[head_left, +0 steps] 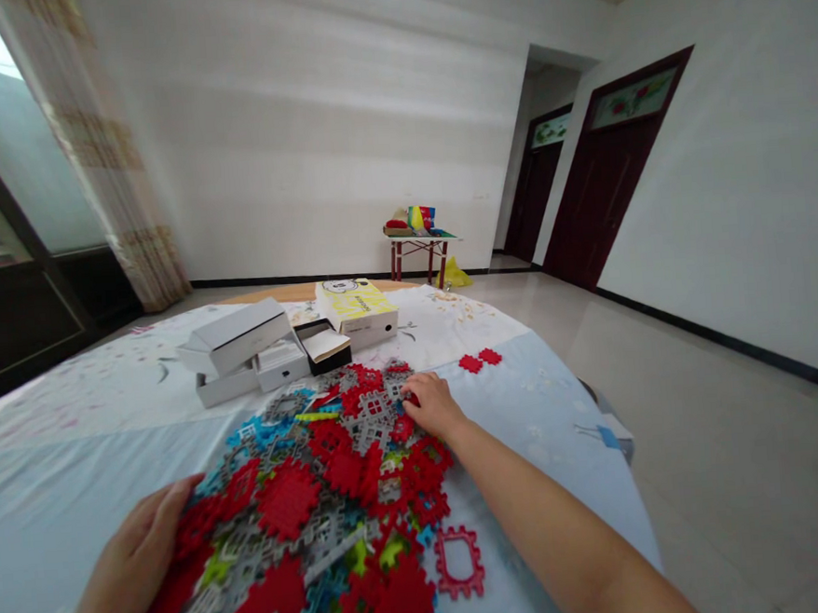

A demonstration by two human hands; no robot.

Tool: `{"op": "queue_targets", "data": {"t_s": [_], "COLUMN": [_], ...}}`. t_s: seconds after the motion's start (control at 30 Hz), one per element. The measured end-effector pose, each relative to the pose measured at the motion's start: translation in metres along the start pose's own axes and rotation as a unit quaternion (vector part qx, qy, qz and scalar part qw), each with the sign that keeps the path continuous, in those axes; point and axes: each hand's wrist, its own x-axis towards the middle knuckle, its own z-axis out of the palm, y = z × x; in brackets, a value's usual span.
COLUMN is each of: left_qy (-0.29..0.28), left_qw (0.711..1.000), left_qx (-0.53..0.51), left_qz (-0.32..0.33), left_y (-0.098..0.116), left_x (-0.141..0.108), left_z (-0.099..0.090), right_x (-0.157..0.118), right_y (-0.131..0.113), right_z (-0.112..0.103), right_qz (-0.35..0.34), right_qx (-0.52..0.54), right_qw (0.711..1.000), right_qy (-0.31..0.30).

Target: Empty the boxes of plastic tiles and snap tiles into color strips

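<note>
A large heap of toothed plastic building pieces (288,498) in red, grey, blue and lime green spreads over the table in front of me. At the heap's left edge lies my left hand (133,555), open, fingers stretched out beside red pieces. My right hand (431,404) reaches to the heap's far right side. Its fingers are bent in against grey and red pieces, and what is between the fingertips is hidden. A red square frame piece (459,562) rests near the right forearm. Two small red pieces (480,361) lie apart, beyond the right hand.
Behind the heap stand white boxes (236,337), a black open box (323,345) and a white-and-yellow box (357,312). The round table wears a pale blue cloth (530,429). A small table (422,242) with colourful items stands by the wall.
</note>
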Motion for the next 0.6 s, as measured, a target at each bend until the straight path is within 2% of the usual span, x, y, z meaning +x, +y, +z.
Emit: {"op": "queue_targets", "data": {"t_s": [0.2, 0.33, 0.43, 0.5, 0.6], "left_qy": [0.000, -0.004, 0.002, 0.002, -0.001], "left_qw": [1.000, 1.000, 1.000, 1.000, 1.000], "left_qx": [-0.010, -0.017, -0.012, -0.008, -0.010], "left_qz": [-0.005, 0.002, -0.014, -0.019, -0.006], "left_y": [-0.006, -0.007, -0.004, -0.004, -0.012], "left_x": [0.005, 0.004, 0.002, 0.003, 0.007], "left_z": [0.003, 0.003, 0.002, 0.002, 0.005], "right_x": [-0.006, -0.004, 0.000, 0.002, 0.000], "right_y": [-0.002, -0.001, 0.009, 0.022, 0.046], "right_z": [-0.003, -0.008, -0.018, -0.027, -0.040], "right_qz": [-0.017, 0.000, 0.039, 0.076, 0.140], "right_qx": [0.010, 0.060, 0.103, 0.120, 0.091], "right_qw": [1.000, 0.996, 0.987, 0.981, 0.983], "right_qy": [0.016, 0.061, 0.115, 0.129, 0.076]}}
